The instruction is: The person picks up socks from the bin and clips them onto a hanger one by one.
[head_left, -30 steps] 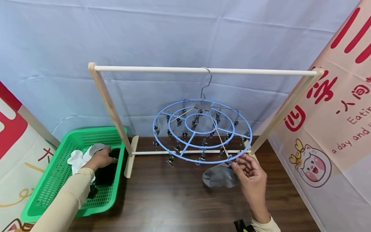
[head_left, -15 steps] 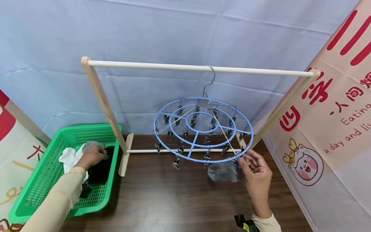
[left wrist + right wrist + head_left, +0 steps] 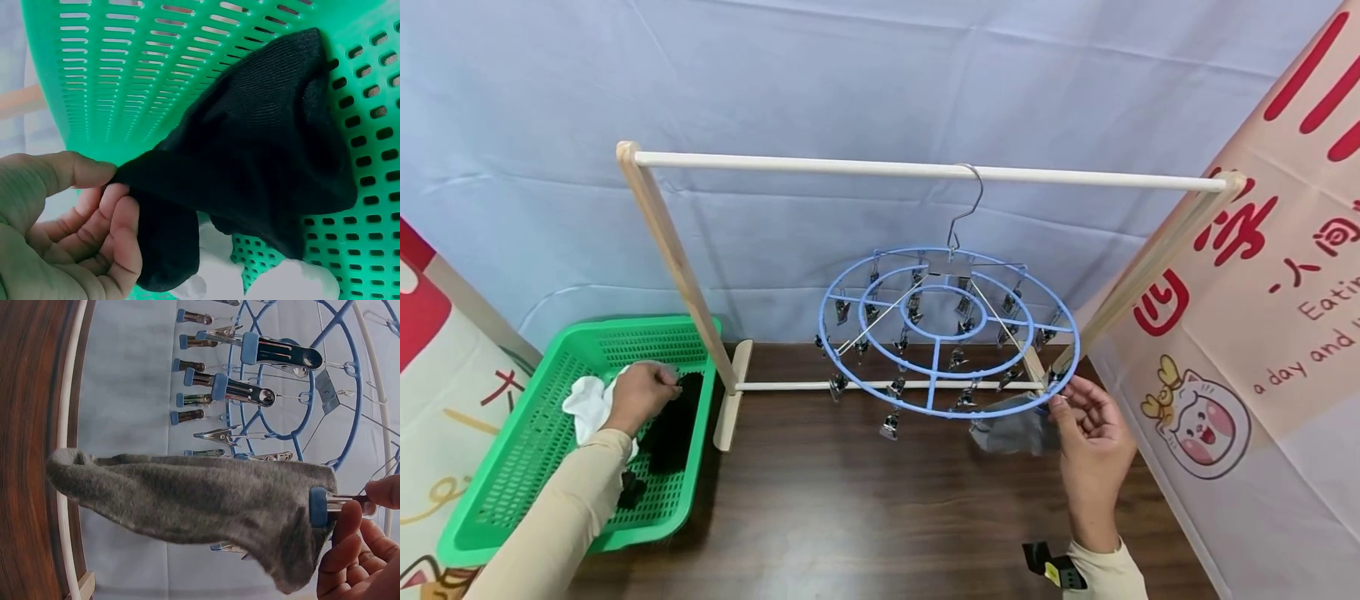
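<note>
In the green basket (image 3: 658,530), my left hand (image 3: 642,398) pinches one end of a black sock (image 3: 262,137) between thumb and fingers. The rest of that sock lies spread over the basket's perforated side and bottom. Close by are a white sock (image 3: 587,404) and something grey, mostly hidden behind the hand. My right hand (image 3: 1097,454) pinches the metal end of a blue-tipped clip (image 3: 319,507) on the outer ring of a round blue drying hanger (image 3: 936,358). A grey sock (image 3: 187,497) hangs by its opening in that clip's tips.
The hanger hooks over the white rod (image 3: 850,167) of a wooden-legged rack, with several other clips (image 3: 889,425) dangling from it. The rack's left leg (image 3: 673,258) stands beside the basket. Cloth backdrops rise behind and at both sides of the brown tabletop (image 3: 850,517).
The hanger's hook has slid to the right along the rod, and my right hand has moved right with the clip and grey sock. My left hand has shifted slightly over the black sock.
</note>
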`<state>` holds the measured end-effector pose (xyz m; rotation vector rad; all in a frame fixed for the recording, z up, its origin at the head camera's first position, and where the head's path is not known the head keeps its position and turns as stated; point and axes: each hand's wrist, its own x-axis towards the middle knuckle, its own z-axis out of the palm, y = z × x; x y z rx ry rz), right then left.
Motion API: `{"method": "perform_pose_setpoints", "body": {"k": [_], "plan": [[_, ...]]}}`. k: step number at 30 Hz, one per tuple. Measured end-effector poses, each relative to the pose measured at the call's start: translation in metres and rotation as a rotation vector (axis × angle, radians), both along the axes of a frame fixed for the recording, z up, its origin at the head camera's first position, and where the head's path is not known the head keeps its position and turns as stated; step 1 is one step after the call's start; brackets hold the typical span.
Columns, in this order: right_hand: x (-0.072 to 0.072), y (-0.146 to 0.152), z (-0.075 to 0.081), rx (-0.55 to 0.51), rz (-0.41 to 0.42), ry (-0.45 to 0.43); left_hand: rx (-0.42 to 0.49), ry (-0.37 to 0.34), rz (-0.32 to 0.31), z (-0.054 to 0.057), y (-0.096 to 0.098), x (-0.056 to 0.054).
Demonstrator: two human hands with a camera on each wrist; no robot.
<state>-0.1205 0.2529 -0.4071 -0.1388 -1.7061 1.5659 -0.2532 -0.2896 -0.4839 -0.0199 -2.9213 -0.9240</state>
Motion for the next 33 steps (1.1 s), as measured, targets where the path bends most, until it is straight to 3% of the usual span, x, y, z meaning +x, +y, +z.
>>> {"method": "perform_pose_setpoints", "body": {"k": [8, 11, 15, 18, 27, 33], "plan": [[-0.008, 0.014, -0.004, 0.005, -0.055, -0.041, -0.027, -0.129, 0.013, 0.004, -0.003, 0.001], [-0.01, 0.019, -0.005, -0.024, -0.052, -0.026, -0.028, -0.119, 0.07, 0.006, -0.007, 0.003], [-0.012, 0.026, -0.007, -0.073, -0.054, -0.018, -0.042, -0.055, 0.175, 0.011, -0.015, 0.004], [-0.013, 0.031, -0.008, -0.099, -0.063, -0.014, -0.075, -0.06, 0.199, 0.014, -0.023, 0.002], [-0.012, 0.036, -0.011, -0.068, -0.083, -0.038, -0.033, -0.333, 0.099, 0.01, -0.04, -0.001], [-0.012, 0.034, -0.011, -0.11, -0.052, -0.022, -0.07, -0.351, 0.043, -0.005, -0.044, -0.002]]}}
